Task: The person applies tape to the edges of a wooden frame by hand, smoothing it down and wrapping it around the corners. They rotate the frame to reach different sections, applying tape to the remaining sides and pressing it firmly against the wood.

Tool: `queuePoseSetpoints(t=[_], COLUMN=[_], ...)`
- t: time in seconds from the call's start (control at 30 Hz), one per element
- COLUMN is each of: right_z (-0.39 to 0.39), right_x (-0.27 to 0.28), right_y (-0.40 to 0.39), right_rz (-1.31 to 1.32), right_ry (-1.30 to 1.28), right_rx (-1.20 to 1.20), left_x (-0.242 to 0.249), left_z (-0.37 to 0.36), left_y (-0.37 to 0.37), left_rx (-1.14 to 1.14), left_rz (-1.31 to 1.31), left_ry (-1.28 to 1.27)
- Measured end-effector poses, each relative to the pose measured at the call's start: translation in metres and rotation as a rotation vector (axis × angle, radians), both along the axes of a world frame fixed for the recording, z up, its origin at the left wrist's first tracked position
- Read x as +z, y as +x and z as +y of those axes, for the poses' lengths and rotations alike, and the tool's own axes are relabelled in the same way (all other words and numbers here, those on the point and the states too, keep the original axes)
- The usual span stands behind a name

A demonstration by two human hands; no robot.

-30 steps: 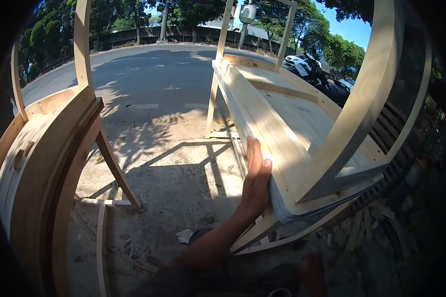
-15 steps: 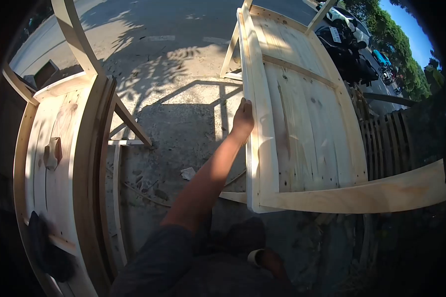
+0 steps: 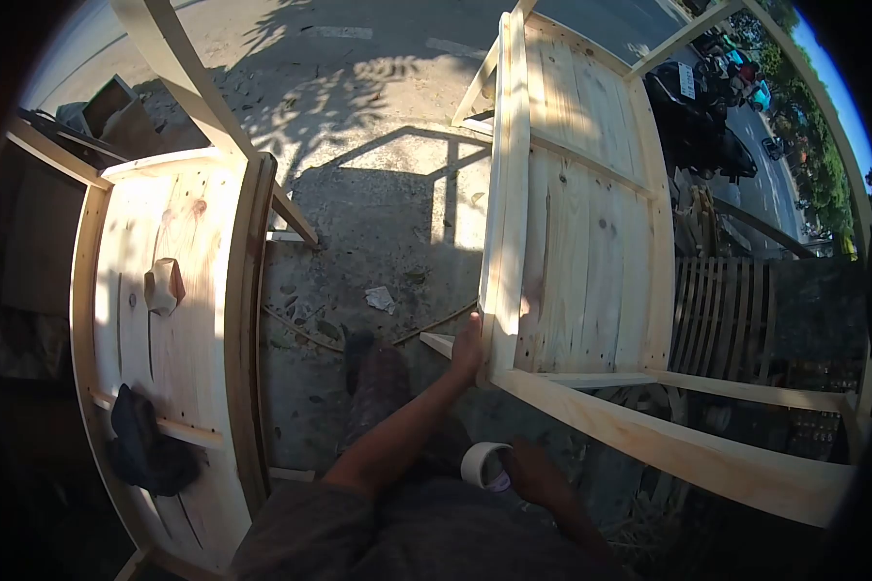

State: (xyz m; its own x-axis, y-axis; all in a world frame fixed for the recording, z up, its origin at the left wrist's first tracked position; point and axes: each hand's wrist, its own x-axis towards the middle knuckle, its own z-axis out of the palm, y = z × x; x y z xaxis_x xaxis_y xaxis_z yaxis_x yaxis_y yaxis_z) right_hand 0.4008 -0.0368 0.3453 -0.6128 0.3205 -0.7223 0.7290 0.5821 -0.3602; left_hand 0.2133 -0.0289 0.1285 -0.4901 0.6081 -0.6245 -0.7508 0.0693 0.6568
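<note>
My left hand grips the near edge of a pale wooden frame. Its thumb lies along the outer side, and what look like fingertips show over the inner side. This frame has a planked panel with a cross rail. Low by my body, my right hand is closed on a roll of tape, cream-coloured and wide. Shade hides most of its fingers.
At left stands a similar wooden piece, bearing a folded sandpaper-like sheet and a dark cloth. A cord and crumpled paper lie on the concrete. Slatted wood and a motorbike are at right.
My left hand has slid along the frame's edge towards me, to its near corner. The tape roll in my right hand has risen further into view. My viewpoint has shifted.
</note>
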Motion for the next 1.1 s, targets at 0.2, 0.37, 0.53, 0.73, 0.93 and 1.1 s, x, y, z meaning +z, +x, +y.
queuePoseSetpoints(t=[0.2,0.37,0.53,0.73,0.93,1.1], right_z=[0.0,0.051,0.145,0.385,0.431,0.429], right_x=[0.05,0.039,-0.042,-0.158,-0.207,-0.22], right_y=[-0.14,-0.229,-0.279,-0.333,-0.362,-0.356], right_rz=[0.216,0.292,0.785,0.804,0.273,0.279], right_ry=[-0.094,-0.017,0.114,0.591,1.06,1.083], right_rx=[-0.166,-0.649,-1.289,-1.385,-1.343,-1.328], left_x=[-0.074,-0.008,-0.075,-0.051,-0.036,-0.009], left_z=[0.173,0.233,0.345,0.454,0.552,0.622], left_y=[-0.145,-0.269,-0.356,-0.49,-0.617,-0.695], left_rx=[0.176,0.071,0.046,0.126,-0.026,0.025], left_rz=[0.298,-0.095,0.14,0.31,0.493,0.418], left_ry=[0.208,0.441,0.566,0.473,0.176,0.149])
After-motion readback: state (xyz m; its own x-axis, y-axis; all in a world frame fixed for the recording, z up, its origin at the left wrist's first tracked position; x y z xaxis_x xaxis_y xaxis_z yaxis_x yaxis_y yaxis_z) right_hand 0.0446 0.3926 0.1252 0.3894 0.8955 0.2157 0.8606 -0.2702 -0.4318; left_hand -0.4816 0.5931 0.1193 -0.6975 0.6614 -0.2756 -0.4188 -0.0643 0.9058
